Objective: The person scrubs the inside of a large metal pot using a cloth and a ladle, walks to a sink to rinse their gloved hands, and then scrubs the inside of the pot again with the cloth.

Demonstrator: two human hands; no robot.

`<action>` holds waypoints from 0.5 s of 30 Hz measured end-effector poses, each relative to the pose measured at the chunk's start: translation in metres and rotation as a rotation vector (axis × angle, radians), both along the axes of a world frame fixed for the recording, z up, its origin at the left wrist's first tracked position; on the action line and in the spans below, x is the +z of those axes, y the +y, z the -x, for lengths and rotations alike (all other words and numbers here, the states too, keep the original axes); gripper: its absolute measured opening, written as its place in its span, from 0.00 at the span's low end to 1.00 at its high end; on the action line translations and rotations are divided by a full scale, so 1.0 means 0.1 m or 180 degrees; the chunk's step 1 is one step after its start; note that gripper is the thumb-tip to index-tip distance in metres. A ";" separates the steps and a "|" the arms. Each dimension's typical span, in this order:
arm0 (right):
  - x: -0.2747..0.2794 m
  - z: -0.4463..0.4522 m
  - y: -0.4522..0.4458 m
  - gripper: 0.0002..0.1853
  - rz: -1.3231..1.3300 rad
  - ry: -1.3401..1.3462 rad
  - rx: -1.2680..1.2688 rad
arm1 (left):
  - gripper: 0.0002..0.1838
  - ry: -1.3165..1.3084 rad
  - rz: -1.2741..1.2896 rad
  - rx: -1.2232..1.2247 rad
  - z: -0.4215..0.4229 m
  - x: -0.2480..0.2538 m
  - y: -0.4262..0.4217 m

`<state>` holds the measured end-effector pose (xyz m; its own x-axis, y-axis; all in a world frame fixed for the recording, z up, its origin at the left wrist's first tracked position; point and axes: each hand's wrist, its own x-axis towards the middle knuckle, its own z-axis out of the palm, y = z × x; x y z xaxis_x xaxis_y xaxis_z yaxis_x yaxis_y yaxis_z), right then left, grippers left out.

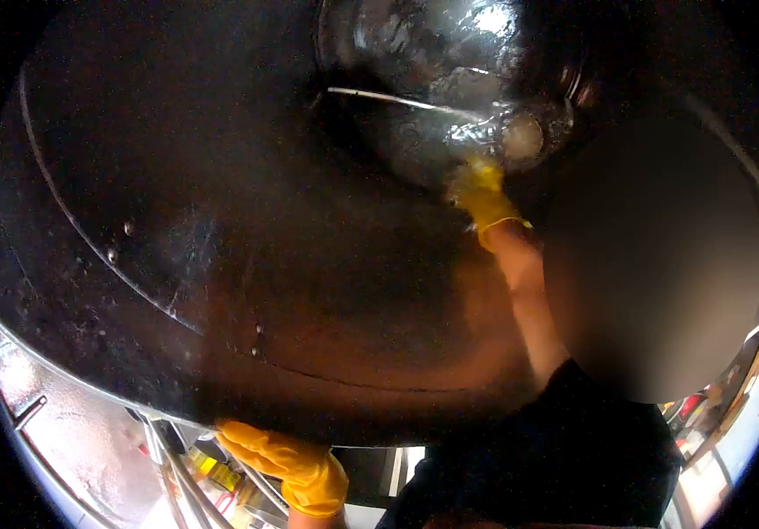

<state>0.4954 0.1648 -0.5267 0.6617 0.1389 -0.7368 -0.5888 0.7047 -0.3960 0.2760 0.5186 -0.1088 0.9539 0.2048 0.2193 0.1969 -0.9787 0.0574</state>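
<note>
A big dark, rounded vessel (pixel 309 264) takes up most of the head view. Low on the left, my left hand (pixel 274 454) in a yellow-orange rubber glove is at the vessel's near rim, its fingers closed against the edge. My right hand (pixel 483 189), in a yellow glove, reaches deep inside to the edge of a shiny, wet-looking hollow (pixel 415 145). Motion blur smears its fingers, and I cannot make out anything in them. A thin pale rod (pixel 397 99) lies across the hollow. Beside the right hand is a pale round thing (pixel 522 137) whose kind is unclear.
Outside the rim at lower left are a wet-looking metal surface (pixel 80 432), several pale tubes (pixel 181 476) and a yellow-labelled item (pixel 216 472). A black sleeve (pixel 547 458) fills the lower right. A blurred oval covers part of the right side.
</note>
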 end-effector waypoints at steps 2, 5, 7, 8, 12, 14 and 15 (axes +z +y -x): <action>0.21 -0.16 0.82 0.29 0.2613 -0.0882 0.1443 | 0.27 -0.0219 0.0165 -0.0031 -0.03 -0.11 0.03; 1.03 -0.47 1.78 0.26 0.4278 -0.1952 0.1589 | 0.27 -0.0441 -0.0417 -0.0330 -0.12 -0.26 0.14; 1.63 -0.66 2.37 0.24 0.3547 -0.1718 0.0471 | 0.26 -0.0752 -0.0717 -0.0859 -0.19 -0.27 0.22; 2.01 -0.73 2.56 0.22 0.3380 -0.1511 0.0112 | 0.25 -0.0730 0.0305 -0.0527 -0.21 -0.33 0.21; 2.81 -0.25 2.67 0.15 0.2717 -0.2259 -0.0509 | 0.26 -0.1333 0.3085 0.0466 -0.36 -0.41 0.03; 2.93 0.36 2.25 0.16 0.2451 -0.2388 0.0853 | 0.29 -0.1218 0.2906 0.0370 -0.31 -0.54 0.10; 2.68 0.72 2.09 0.17 0.2834 -0.2448 0.1344 | 0.31 -0.1142 0.2782 0.0291 -0.29 -0.60 0.15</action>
<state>0.4234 0.3741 -0.2587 0.9872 0.0972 -0.1263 -0.1084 -0.1718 -0.9792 0.3051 0.5338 -0.1689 0.8315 0.5057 0.2299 0.0991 -0.5423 0.8343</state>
